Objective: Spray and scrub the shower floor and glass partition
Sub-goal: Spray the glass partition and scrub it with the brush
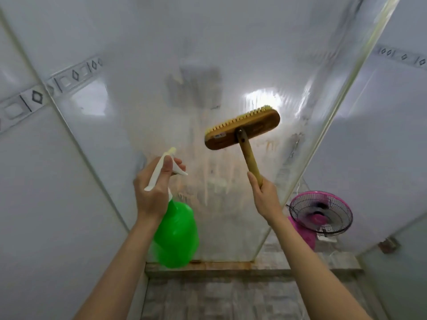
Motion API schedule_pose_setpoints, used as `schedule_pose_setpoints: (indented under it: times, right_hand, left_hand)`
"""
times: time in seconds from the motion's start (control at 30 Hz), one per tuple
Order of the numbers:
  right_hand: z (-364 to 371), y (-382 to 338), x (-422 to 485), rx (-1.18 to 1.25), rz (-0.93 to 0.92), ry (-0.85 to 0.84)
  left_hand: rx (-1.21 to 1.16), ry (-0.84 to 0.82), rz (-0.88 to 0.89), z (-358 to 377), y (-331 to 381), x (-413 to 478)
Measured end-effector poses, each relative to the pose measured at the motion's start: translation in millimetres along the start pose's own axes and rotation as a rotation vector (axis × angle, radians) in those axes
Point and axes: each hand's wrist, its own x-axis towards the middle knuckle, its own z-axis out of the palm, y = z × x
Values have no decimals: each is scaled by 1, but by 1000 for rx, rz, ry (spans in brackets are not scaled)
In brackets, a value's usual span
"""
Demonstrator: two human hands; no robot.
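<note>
I record my left hand (152,188) clasping the neck of the green spray bottle (178,234), judged light plastic. My right hand (265,197) grips the brush (242,130) by its handle's low end (stiff wood, likely slick when wet), bristles toward the breakable glass partition (208,65).

This is a household bathroom, seen from inside a shower stall. Glossy white wall tiles (46,181) fill the left and right of the frame, crossed at upper left by a grey decorative border strip with diamond motifs (34,98). A streaked, water-stained glass partition (208,65) fills the centre, standing on a low tiled kerb (208,272). Grey stone-patterned floor tiles (219,296) lie along the bottom. A pink electric fan (321,214) shows at lower right.
</note>
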Motion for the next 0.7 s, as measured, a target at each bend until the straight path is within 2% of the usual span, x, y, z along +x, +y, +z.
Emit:
schedule_pose_setpoints:
  times: [0.07, 0.13, 0.2, 0.27, 0.33, 0.4, 0.5, 0.57, 0.7]
  right_hand:
    - [3, 40, -34, -134, 86, -55]
    - [17, 47, -46, -160, 129, -101]
    - [43, 14, -30, -188, 70, -142]
    - [73, -30, -8, -262, -76, -189]
    - [90, -45, 1, -277, -144, -206]
    - [83, -22, -6, -316, -106, -192]
    - [62, 27, -33, -423, 47, -229]
    - [74, 23, -36, -449, 69, -262]
    - [152, -51, -16, -494, -175, -324]
  left_hand:
    - [37, 8, 11, -10, -5, -3]
    - [65, 28, 14, -21, -11, -7]
    - [92, 59, -3, -32, -16, -13]
    - [135, 94, -19, -44, -21, -20]
    - [161, 121, -39, -56, -25, -26]
    - [162, 148, -44, -69, -29, -29]
    - [169, 170, -51, -87, -37, -30]
    - [187, 186, -40, -97, -40, -32]
    - [223, 202, -41, -108, -43, -36]
